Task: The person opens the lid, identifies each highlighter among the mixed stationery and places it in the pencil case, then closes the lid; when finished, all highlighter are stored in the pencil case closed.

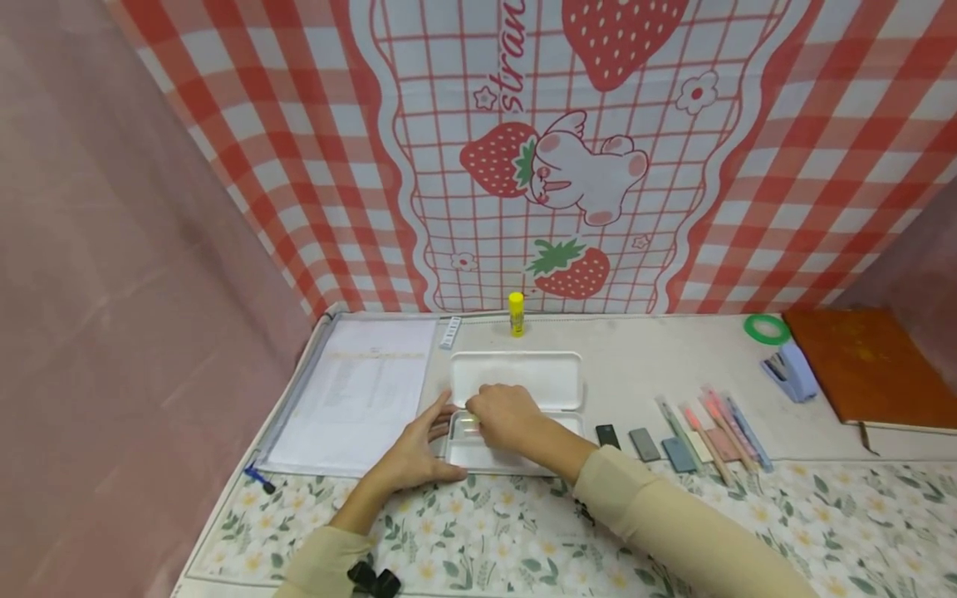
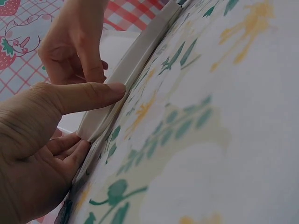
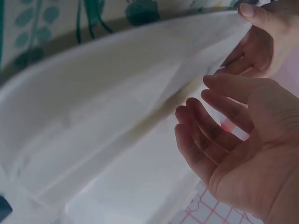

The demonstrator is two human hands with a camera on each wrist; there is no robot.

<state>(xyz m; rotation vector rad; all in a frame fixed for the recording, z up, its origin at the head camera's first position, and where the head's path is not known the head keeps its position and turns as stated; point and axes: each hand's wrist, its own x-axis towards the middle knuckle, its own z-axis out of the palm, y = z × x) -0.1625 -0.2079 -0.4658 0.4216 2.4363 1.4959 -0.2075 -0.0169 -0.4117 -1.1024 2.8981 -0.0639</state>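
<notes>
Red-and-white checked cloth [image 1: 321,208] backs the station; below it, a worktop [image 1: 635,357], its near strip floral-patterned. White case [image 1: 478,459], lid [image 1: 516,374] folded back, sits at worktop centre, just right of a paper stack [image 1: 351,390].

Grip, left: left hand [image 1: 414,448] clamped round the case's near left corner, thumb on the front wall, fingers at the end. Grip, right: right hand [image 1: 508,415] over the tray, fingers loosely bent and apart, nothing seen between them in the right wrist view. Yellowish patch by its fingertips; identity unclear.

Stage (judged): partway. Done: case opened and steadied. Handling inside the tray appears under way; lid not yet down. Pens [image 1: 729,430] and blocks lie outside the case.

Count: case, 1; glue stick [image 1: 517,314], 1; stapler [image 1: 791,374], 1; green tape roll [image 1: 767,330], 1; brown notebook [image 1: 890,365], 1; small white strip [image 1: 450,332], 1; blue-and-black item [image 1: 259,478], 1. Separate blocks, 3: black block [image 1: 607,435], grey block [image 1: 644,444], blue block [image 1: 679,454]. Pens: several, overlapping, exact number not readable.
</notes>
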